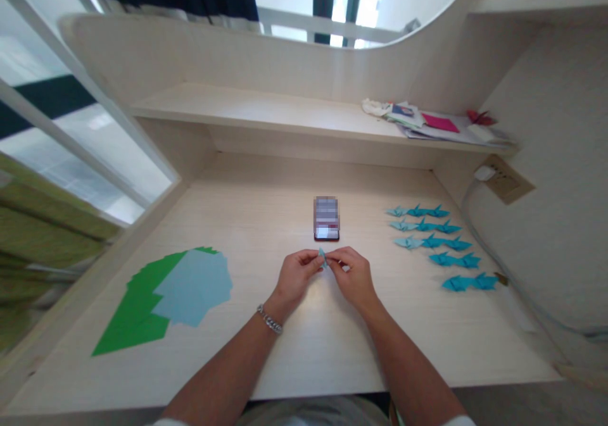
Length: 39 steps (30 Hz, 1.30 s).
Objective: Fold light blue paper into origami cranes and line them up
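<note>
Between my two hands is a small piece of folded light-blue paper [322,257], pinched at the middle of the desk just below a phone [327,218]. The thumb and fingers of my left hand [295,276] close on its left side. My right hand [352,275] grips its right side with the fingertips. Most of the paper is hidden by the fingers, so its exact shape is hard to make out. Off to the right, several folded blue paper cranes [431,241] lie in rows, some lighter blue than others.
Fanned light-blue sheets [197,287] overlap green sheets [137,306] on the desk's left. A shelf [285,112] runs along the back, with papers [441,124] at its right. A cable [494,245] descends from a wall socket [506,179] along the right side.
</note>
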### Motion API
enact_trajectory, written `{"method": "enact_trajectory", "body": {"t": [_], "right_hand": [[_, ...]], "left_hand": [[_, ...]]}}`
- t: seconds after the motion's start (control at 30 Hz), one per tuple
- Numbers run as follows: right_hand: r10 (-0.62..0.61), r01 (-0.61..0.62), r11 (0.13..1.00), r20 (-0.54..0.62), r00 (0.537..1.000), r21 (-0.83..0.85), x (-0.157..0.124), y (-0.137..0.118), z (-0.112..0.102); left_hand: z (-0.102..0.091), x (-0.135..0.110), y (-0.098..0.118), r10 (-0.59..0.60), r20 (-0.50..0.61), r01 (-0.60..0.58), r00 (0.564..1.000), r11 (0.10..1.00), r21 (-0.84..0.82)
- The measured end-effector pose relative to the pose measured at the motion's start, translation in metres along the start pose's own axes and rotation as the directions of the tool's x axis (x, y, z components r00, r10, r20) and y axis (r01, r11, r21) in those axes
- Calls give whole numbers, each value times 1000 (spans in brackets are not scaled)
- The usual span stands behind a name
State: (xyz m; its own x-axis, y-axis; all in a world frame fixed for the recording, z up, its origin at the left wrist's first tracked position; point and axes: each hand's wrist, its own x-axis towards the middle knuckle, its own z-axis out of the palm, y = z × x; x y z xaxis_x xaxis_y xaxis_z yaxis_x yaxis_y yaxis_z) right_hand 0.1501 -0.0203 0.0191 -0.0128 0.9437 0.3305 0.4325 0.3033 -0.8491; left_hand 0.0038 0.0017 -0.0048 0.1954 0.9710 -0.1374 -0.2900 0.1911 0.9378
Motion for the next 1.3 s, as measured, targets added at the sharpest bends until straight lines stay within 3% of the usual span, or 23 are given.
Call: {"method": "enact_trajectory", "body": {"t": [0.47,0.67,0.9,1.1,1.3], "right_hand": [[178,-181,982,47,983,57,0,6,3],[132,-129,989,36,991,-72,-3,8,5],[132,-114,980,101,986,-163,-2,11,4],[195,-198,980,153,969,2,-2,20,8],[266,-281,950,125,956,132,-1,20,11]], "left_hand": [[0,1,3,110,-39,-101,993,975,198],[1,-1,5,183,-3,-171,983,926,335],[4,-4,2,256,38,-246,966,862,444],[4,-4,0,240,97,-257,966,845,469],[4,-2,-3,224,66,-229,972,858,461]]}}
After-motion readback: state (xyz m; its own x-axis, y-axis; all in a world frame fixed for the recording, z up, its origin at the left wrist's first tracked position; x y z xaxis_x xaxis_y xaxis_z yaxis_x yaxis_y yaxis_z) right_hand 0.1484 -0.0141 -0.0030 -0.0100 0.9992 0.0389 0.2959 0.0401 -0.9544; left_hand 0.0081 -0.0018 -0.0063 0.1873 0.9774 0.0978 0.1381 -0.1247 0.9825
